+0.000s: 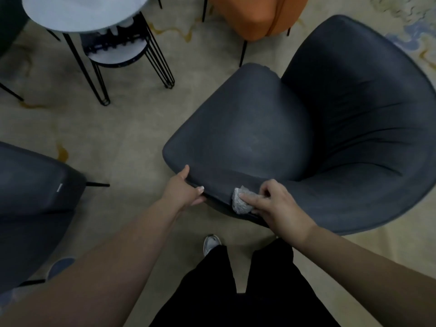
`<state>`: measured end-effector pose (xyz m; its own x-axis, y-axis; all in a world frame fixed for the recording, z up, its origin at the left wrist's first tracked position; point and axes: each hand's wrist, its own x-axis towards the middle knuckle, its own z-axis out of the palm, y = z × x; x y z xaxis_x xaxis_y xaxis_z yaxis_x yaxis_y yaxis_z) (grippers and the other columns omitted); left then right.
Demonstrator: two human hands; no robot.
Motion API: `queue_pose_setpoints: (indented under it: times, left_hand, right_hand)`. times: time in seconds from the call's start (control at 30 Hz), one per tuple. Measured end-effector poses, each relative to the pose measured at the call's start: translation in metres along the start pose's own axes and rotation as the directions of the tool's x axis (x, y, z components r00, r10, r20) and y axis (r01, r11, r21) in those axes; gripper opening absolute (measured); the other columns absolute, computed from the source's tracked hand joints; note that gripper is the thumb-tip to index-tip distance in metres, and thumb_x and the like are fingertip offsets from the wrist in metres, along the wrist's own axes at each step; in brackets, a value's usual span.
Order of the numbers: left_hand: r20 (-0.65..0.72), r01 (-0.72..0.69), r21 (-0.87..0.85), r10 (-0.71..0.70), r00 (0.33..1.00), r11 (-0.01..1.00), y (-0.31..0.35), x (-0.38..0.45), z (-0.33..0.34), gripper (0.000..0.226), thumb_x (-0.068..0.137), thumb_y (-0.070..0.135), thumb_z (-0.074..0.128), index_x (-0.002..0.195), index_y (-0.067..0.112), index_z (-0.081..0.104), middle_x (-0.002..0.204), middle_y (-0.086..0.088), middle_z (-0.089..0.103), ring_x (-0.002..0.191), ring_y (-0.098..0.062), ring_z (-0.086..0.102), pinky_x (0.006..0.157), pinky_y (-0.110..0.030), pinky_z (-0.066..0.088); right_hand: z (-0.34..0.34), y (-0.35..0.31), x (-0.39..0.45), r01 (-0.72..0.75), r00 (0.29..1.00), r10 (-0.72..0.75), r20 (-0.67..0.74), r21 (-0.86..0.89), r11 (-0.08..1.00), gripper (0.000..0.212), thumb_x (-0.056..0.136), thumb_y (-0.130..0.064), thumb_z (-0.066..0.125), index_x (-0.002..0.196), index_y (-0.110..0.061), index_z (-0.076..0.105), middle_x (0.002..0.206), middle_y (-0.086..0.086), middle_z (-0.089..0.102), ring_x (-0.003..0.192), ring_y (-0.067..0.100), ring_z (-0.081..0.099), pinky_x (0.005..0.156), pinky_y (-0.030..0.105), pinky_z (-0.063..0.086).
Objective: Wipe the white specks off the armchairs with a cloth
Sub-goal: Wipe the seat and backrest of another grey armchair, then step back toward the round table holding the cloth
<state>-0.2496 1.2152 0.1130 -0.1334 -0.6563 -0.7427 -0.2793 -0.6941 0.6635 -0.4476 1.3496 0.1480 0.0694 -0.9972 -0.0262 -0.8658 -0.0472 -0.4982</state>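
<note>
Hands clamp separately: our left hand [186,190] grips the armchair [295,138] seat's front edge, our right hand [276,204] pinches the cloth [239,202]; rubbing there could slip it off the edge.

Counting the seats, tables, hands and cloth in view

Three armchairs are showing: a dark one [295,138] in the middle, a second dark one [33,197] at the left edge, and one orange [257,15] at the top. Two round tables are standing together, a large one [82,13] over a smaller one [118,53]. Two hands are reaching in, the left hand [182,188] and the right hand [276,206], with one cloth [240,201] and one shoe [211,243].
</note>
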Motion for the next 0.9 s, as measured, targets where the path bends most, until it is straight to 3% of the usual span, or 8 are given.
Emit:
queue_pose_setpoints:
  times: [0.13, 0.23, 0.3, 0.37, 0.43, 0.57, 0.67, 0.9]
  left_hand:
    - [0.003, -0.001, 0.08, 0.0, 1.0, 0.997, -0.002, 0.001, 0.0, 0.082, 0.092, -0.004, 0.056, 0.152, 0.033, 0.016, 0.15, -0.003, 0.038, 0.111, -0.032, 0.06, 0.052, -0.022, 0.054]
    - [0.007, -0.057, 0.223, 0.057, 0.998, 0.973, -0.003, -0.004, -0.003, 0.08, 0.093, 0.005, 0.058, 0.153, 0.031, 0.013, 0.144, -0.006, 0.047, 0.098, -0.031, 0.065, 0.073, -0.037, 0.056]
    - [0.012, -0.121, 0.388, 0.126, 0.992, 0.914, -0.001, -0.009, -0.008, 0.078, 0.092, 0.012, 0.06, 0.154, 0.022, 0.014, 0.142, -0.009, 0.05, 0.114, -0.033, 0.06, 0.093, -0.044, 0.051]
    - [0.027, -0.173, 0.535, 0.189, 0.982, 0.827, 0.003, -0.015, -0.014, 0.074, 0.093, 0.016, 0.059, 0.154, 0.014, 0.016, 0.145, -0.01, 0.047, 0.127, -0.029, 0.05, 0.105, -0.04, 0.042]
    - [0.015, -0.206, 0.651, 0.259, 0.966, 0.731, 0.009, -0.022, -0.022, 0.071, 0.095, 0.021, 0.057, 0.154, 0.013, 0.018, 0.147, -0.01, 0.045, 0.132, -0.027, 0.045, 0.104, -0.031, 0.036]
    - [-0.016, -0.194, 0.812, 0.353, 0.935, 0.55, 0.015, -0.039, -0.04, 0.066, 0.096, 0.027, 0.055, 0.153, 0.016, 0.022, 0.143, -0.015, 0.048, 0.128, -0.032, 0.048, 0.102, -0.034, 0.037]
    - [0.009, -0.193, 0.872, 0.381, 0.925, 0.449, 0.015, -0.052, -0.054, 0.063, 0.097, 0.027, 0.051, 0.152, 0.015, 0.024, 0.148, -0.012, 0.041, 0.133, -0.028, 0.042, 0.109, -0.033, 0.033]
    - [-0.054, -0.105, 0.957, 0.52, 0.852, 0.272, 0.024, -0.091, -0.068, 0.057, 0.101, 0.037, 0.04, 0.152, 0.019, 0.024, 0.156, -0.004, 0.029, 0.138, -0.023, 0.032, 0.112, -0.032, 0.027]
  right_hand:
    - [0.006, -0.011, 0.009, -0.11, 0.994, 0.111, -0.024, 0.03, 0.993, 0.038, 0.085, -0.015, 0.067, 0.12, -0.031, 0.065, 0.093, 0.002, 0.039, 0.085, 0.017, 0.038, 0.073, 0.024, 0.032]
    - [0.018, -0.026, 0.047, -0.165, 0.978, 0.153, 0.14, 0.076, 0.983, 0.036, 0.094, -0.027, 0.052, 0.128, -0.036, 0.057, 0.103, 0.002, 0.039, 0.096, 0.023, 0.043, 0.081, 0.03, 0.038]
    - [0.014, -0.026, 0.063, -0.211, 0.958, 0.186, 0.217, 0.098, 0.973, 0.037, 0.094, -0.029, 0.052, 0.13, -0.036, 0.055, 0.105, -0.002, 0.036, 0.1, 0.023, 0.044, 0.087, 0.035, 0.042]
    - [0.009, -0.019, 0.066, -0.299, 0.944, 0.266, 0.195, 0.161, 0.941, 0.035, 0.092, -0.035, 0.056, 0.126, -0.03, 0.057, 0.101, -0.006, 0.038, 0.093, 0.019, 0.047, 0.085, 0.031, 0.045]
    - [-0.002, -0.014, 0.061, -0.336, 0.941, 0.319, 0.118, 0.192, 0.922, 0.035, 0.091, -0.038, 0.057, 0.125, -0.031, 0.057, 0.097, -0.004, 0.038, 0.087, 0.015, 0.048, 0.083, 0.026, 0.045]
    - [-0.02, -0.011, 0.049, -0.365, 0.928, 0.372, -0.003, 0.189, 0.912, 0.043, 0.092, -0.035, 0.057, 0.134, -0.036, 0.05, 0.101, -0.004, 0.04, 0.091, 0.018, 0.052, 0.094, 0.032, 0.044]
    - [-0.031, -0.012, 0.047, -0.4, 0.907, 0.42, -0.036, 0.237, 0.885, 0.042, 0.093, -0.038, 0.055, 0.134, -0.037, 0.051, 0.099, -0.006, 0.042, 0.086, 0.011, 0.052, 0.088, 0.026, 0.042]
    - [-0.073, -0.022, 0.068, -0.27, 0.958, 0.286, -0.014, 0.285, 0.919, 0.041, 0.094, -0.032, 0.055, 0.135, -0.032, 0.052, 0.105, 0.003, 0.05, 0.08, -0.009, 0.045, 0.072, 0.006, 0.028]
